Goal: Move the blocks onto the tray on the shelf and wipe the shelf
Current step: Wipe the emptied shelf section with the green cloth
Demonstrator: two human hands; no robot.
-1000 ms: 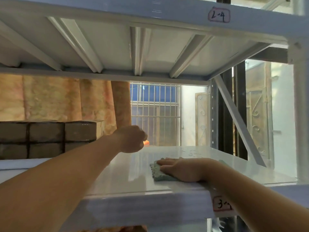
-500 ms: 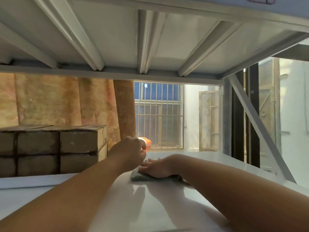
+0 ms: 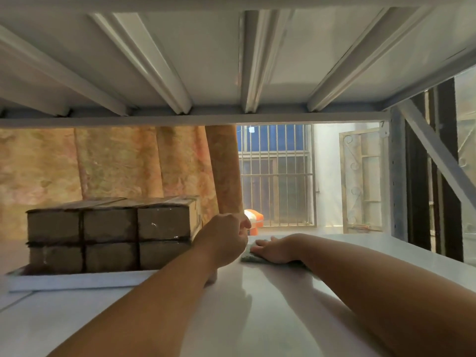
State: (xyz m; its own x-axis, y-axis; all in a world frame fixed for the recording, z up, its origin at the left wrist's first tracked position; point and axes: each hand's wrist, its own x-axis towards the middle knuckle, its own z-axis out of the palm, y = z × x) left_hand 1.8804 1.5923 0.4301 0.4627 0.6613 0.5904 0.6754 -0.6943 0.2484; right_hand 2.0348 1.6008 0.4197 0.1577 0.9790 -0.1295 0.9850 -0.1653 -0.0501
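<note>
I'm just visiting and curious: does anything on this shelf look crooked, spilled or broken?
Nothing stands out. The brown wrapped blocks sit squarely stacked on the white tray, and the right hand lies flat on the grey-green cloth on the pale metal shelf.

An orange patterned curtain [image 3: 116, 161] hung at nine o'clock. At one o'clock stood a barred window [image 3: 275, 173], a white wall [image 3: 327, 163] and a scrolled metal gate [image 3: 360, 176] at two o'clock.

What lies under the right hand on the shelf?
A grey-green cloth, pressed flat on the shelf by the right hand. Only its left edge shows clearly; the hand covers the rest, so its full shape cannot be seen.
</note>
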